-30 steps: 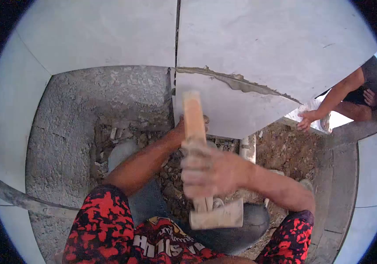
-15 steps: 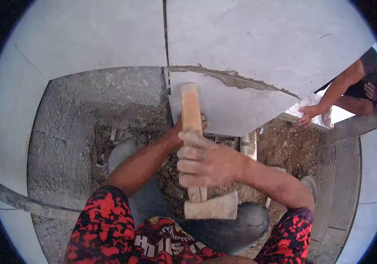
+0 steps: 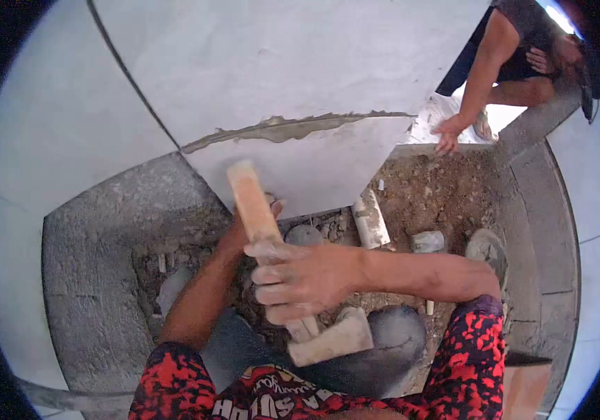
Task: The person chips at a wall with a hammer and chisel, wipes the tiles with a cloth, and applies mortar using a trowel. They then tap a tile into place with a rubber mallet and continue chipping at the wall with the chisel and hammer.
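My right hand (image 3: pixel 307 280) is closed around the wooden handle of a dusty hatchet (image 3: pixel 247 199). Its flared head (image 3: pixel 331 339) points down near my lap, and the handle's butt end stands in front of a pale tile (image 3: pixel 321 164). Largely covered by the handle, my left hand (image 3: pixel 276 205) is at the tile's lower edge, with a bent finger showing against the face. Wet grey mortar (image 3: pixel 279 129) lines the tile's top edge, beneath a larger wall panel (image 3: pixel 265 63).
A co-worker's hand (image 3: pixel 450 133) reaches down past the tile's right end. Below lie broken soil (image 3: pixel 440 189), a white pipe (image 3: pixel 370 219) and a pale cylindrical piece (image 3: pixel 428 242). Rough concrete (image 3: pixel 97 280) borders the left, a curved concrete ledge (image 3: pixel 541 245) the right.
My view has swung right and tilted, so the wall and tile sit further left and slanted. Both hands stay at the tile and hatchet; the handle now leans left.
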A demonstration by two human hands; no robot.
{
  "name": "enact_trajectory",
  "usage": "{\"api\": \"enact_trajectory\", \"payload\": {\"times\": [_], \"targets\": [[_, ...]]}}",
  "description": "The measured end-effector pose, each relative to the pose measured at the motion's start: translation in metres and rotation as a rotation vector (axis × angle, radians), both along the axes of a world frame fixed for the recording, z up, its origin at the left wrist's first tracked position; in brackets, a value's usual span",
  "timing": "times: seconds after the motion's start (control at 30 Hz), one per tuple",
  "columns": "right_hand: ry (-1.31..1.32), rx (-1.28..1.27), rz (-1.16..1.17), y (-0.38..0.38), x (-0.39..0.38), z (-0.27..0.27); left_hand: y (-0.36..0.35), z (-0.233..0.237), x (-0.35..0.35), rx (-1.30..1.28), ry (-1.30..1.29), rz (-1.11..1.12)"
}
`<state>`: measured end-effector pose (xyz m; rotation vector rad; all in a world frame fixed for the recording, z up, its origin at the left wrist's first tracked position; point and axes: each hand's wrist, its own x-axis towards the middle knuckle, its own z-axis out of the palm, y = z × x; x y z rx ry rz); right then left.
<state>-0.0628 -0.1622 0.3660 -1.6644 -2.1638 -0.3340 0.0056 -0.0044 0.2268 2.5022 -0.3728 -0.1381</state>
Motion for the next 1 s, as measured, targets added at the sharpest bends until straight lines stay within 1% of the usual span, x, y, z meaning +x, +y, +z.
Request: {"api": "enact_trajectory", "payload": {"times": [0.03, 0.07, 0.13, 0.17, 0.2, 0.23, 0.3, 0.33, 0.37, 0.43, 0.47, 0.5, 0.57, 0.63, 0.7, 0.73, 0.77, 0.8, 0.87, 0.9, 0.97, 1.0], "targets": [[0.037, -0.04, 0.005, -0.009, -0.003, 0.001, 0.004, 0.003, -0.005, -0.202, 0.056, 0.027], [0.053, 0.053, -0.038, -0.019, 0.006, -0.005, 0.001, -0.003, 0.0, -0.11, 0.059, 0.087], [0.047, 0.046, -0.062, -0.032, 0.001, -0.021, 0.004, -0.016, 0.001, -0.08, 0.089, 0.04], [0.017, 0.041, -0.066, -0.036, 0.003, -0.021, 0.001, -0.014, 0.009, -0.049, 0.092, 0.011], [-0.052, -0.08, -0.087, -0.041, -0.002, -0.011, -0.006, -0.01, 0.013, 0.228, 0.121, 0.058], [-0.048, -0.08, -0.1, -0.047, 0.003, -0.015, -0.006, -0.013, 0.014, 0.229, 0.123, 0.044], [0.001, -0.132, -0.07, -0.06, 0.016, -0.027, -0.002, -0.016, 0.012, 0.209, -0.151, -0.081], [-0.078, -0.125, -0.097, -0.066, 0.014, -0.033, -0.004, -0.017, 0.011, 0.209, -0.156, -0.091], [-0.087, -0.119, -0.105, -0.072, 0.011, -0.025, -0.005, -0.009, 0.011, 0.212, -0.117, -0.085], [-0.013, -0.136, -0.141, -0.081, 0.002, -0.018, -0.009, -0.002, 0.012, 0.21, -0.078, -0.078], [-0.005, -0.132, -0.144, -0.087, 0.004, -0.022, -0.013, 0.003, 0.012, 0.158, -0.054, -0.046], [-0.014, -0.132, -0.17, -0.093, 0.007, -0.023, -0.015, 0.008, 0.006, 0.111, -0.021, -0.011], [-0.053, -0.13, -0.198, -0.099, 0.01, -0.021, -0.016, 0.012, 0.006, 0.112, 0.011, -0.013], [0.03, -0.052, -0.161, -0.099, 0.003, -0.013, -0.014, 0.014, 0.009, 0.111, 0.056, -0.008], [0.032, -0.075, -0.199, -0.105, 0.004, -0.014, -0.013, 0.007, 0.006, 0.103, -0.101, -0.013], [0.003, -0.107, -0.238, -0.108, 0.008, -0.013, -0.014, 0.008, 0.008, 0.108, -0.112, -0.011], [-0.011, -0.101, -0.237, -0.108, 0.01, -0.011, -0.015, 0.011, 0.01, 0.143, -0.05, 0.0], [0.004, -0.04, -0.206, -0.104, 0.006, -0.014, -0.013, 0.012, 0.008, 0.184, 0.026, 0.011], [0.03, 0.074, -0.152, -0.098, 0.001, -0.021, -0.014, 0.009, 0.009, 0.163, -0.025, 0.0], [0.037, 0.078, -0.155, -0.099, 0.002, -0.021, -0.014, 0.008, 0.006, 0.13, -0.064, -0.007], [0.001, -0.103, -0.247, -0.106, 0.008, -0.018, -0.009, -0.006, 0.008, 0.109, -0.111, -0.016], [-0.008, -0.101, -0.261, -0.106, 0.006, -0.017, -0.009, -0.01, 0.013, 0.086, -0.161, -0.02]]}}
